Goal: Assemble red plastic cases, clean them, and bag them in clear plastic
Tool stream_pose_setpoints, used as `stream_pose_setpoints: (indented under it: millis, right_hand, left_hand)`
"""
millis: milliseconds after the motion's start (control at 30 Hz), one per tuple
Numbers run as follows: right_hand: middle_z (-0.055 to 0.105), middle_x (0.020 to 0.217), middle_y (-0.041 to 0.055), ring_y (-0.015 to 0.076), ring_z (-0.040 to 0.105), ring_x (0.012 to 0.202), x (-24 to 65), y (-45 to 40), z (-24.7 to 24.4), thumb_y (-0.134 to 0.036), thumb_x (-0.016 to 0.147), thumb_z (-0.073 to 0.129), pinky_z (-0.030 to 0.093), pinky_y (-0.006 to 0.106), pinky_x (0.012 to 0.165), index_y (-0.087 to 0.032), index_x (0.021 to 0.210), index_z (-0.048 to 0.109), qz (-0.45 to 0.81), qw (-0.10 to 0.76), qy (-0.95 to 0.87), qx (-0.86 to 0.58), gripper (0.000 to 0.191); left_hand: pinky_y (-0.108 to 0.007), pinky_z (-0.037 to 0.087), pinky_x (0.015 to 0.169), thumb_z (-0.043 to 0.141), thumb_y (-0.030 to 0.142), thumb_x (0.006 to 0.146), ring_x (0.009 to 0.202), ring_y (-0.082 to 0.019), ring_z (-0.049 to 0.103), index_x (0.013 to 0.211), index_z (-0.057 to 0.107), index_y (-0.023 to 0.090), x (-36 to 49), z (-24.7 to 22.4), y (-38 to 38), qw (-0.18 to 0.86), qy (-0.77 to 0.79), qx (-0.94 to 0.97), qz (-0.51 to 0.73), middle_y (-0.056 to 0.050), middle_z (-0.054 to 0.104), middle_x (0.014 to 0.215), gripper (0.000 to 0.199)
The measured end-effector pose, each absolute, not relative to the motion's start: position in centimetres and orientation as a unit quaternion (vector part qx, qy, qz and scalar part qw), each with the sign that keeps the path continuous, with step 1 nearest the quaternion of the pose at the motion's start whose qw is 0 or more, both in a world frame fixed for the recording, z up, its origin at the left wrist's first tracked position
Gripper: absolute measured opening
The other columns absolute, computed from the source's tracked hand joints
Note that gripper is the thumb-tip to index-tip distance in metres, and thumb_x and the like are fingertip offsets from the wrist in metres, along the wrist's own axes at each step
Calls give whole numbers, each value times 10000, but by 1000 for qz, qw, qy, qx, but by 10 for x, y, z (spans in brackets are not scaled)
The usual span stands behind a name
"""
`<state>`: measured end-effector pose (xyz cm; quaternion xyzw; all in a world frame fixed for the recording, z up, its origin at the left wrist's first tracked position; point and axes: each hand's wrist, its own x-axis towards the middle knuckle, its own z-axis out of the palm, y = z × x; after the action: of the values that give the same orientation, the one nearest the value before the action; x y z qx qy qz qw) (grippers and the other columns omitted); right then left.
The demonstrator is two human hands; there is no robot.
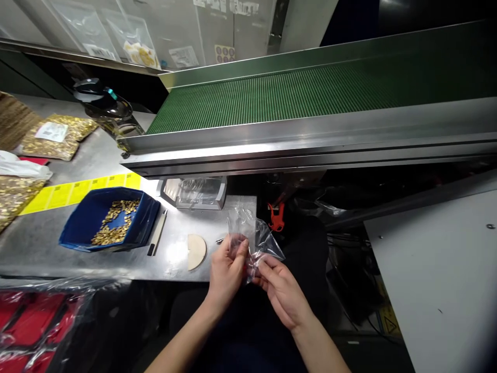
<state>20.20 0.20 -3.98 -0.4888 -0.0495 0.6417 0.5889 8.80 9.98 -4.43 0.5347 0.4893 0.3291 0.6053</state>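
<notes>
A clear plastic bag (267,241) hangs crumpled between my two hands at the front edge of the metal table. My left hand (227,269) pinches one side of it with the thumb on top. Close by on the right, my right hand (281,290) grips the other side between thumb and fingers. Something small and red shows through the plastic between the hands, too unclear to name. Left of my left hand, a pale half-round disc (196,252) lies flat on the table.
A blue bin (83,223) holds small gold pieces, with a pen-like tool (157,233) beside it. A clear box (200,192) sits below the green conveyor (252,98). Bags of gold pieces (70,142) and a bottle (112,111) stand left. Red packets (33,318) lie lower left.
</notes>
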Motion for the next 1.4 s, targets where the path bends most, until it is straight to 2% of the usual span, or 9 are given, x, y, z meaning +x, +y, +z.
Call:
stream_pose_setpoints:
  millis: [200, 433, 633, 800, 933, 1167, 1233, 1300, 1400]
  right_hand:
    - [682, 751, 7, 118, 616, 613, 212, 16, -37, -489, 844, 795, 491, 235, 607, -159, 909, 682, 518, 562, -139, -630, 355]
    - [607, 667, -2, 140, 556, 637, 226, 18, -25, -468, 943, 638, 425, 242, 608, -177, 734, 633, 517, 474, -351, -621, 358]
    - [420, 616, -39, 100, 329, 556, 226, 11, -20, -359, 934, 605, 239, 268, 560, -195, 575, 374, 254, 291, -458, -801, 457]
    - [416, 539, -46, 102, 394, 533, 211, 9, -8, -346, 933, 606, 276, 239, 535, -196, 547, 419, 444, 254, -519, -685, 454]
    - [585, 739, 21, 166, 480, 632, 199, 17, -5, -140, 839, 570, 288, 291, 581, -228, 682, 580, 308, 190, -519, -774, 180]
    - [479, 575, -29, 132, 424, 547, 169, 70, -6, -409, 981, 545, 295, 290, 591, -220, 633, 508, 347, 250, -521, -738, 398]
    - [620, 745, -30, 141, 548, 663, 175, 66, -3, -384, 870, 719, 378, 259, 637, -238, 806, 620, 430, 247, -551, -671, 188]
    - [693, 1011, -19, 175, 635, 857, 187, 47, -2, -352, 710, 878, 461, 254, 739, -288, 1061, 646, 529, 242, -546, -603, 426]
    - [718, 956, 4, 183, 669, 830, 200, 6, -16, -470, 812, 805, 508, 284, 744, -261, 1064, 661, 639, 224, -425, -601, 357]
  left_hand:
    - [-348, 527, 808, 753, 379, 880, 963, -232, 622, 1306, 514, 236, 77, -40, 107, 423, 528, 622, 395, -89, 612, 1179, 508]
    - [-278, 509, 686, 704, 250, 868, 774, -184, 618, 1024, 602, 223, 66, -15, 113, 629, 314, 700, 125, -6, 657, 894, 188]
    - [-297, 392, 700, 512, 48, 783, 763, -183, 472, 714, 407, 226, 48, -27, 122, 440, 452, 747, 211, 8, 473, 797, 218]
    - [-275, 412, 642, 504, 79, 835, 709, -166, 502, 738, 435, 233, 43, -18, 114, 440, 409, 760, 250, 12, 506, 796, 195]
    - [-254, 433, 614, 628, 157, 853, 689, -154, 501, 763, 477, 234, 23, -3, 111, 348, 499, 703, 368, 14, 512, 820, 193]
    - [-231, 339, 545, 585, 217, 877, 591, -127, 428, 692, 435, 218, -31, -14, 77, 543, 484, 675, 126, 47, 444, 657, 239]
    - [-207, 327, 473, 637, 391, 901, 519, -113, 394, 725, 410, 231, -51, -21, 72, 628, 519, 571, 104, 75, 403, 600, 328]
    - [-186, 311, 396, 679, 548, 869, 444, -98, 372, 764, 396, 243, -72, -29, 69, 677, 547, 481, 106, 102, 389, 560, 429]
    - [-154, 284, 342, 724, 633, 816, 384, -81, 373, 789, 413, 242, -96, -45, 63, 681, 586, 419, 130, 121, 396, 527, 500]
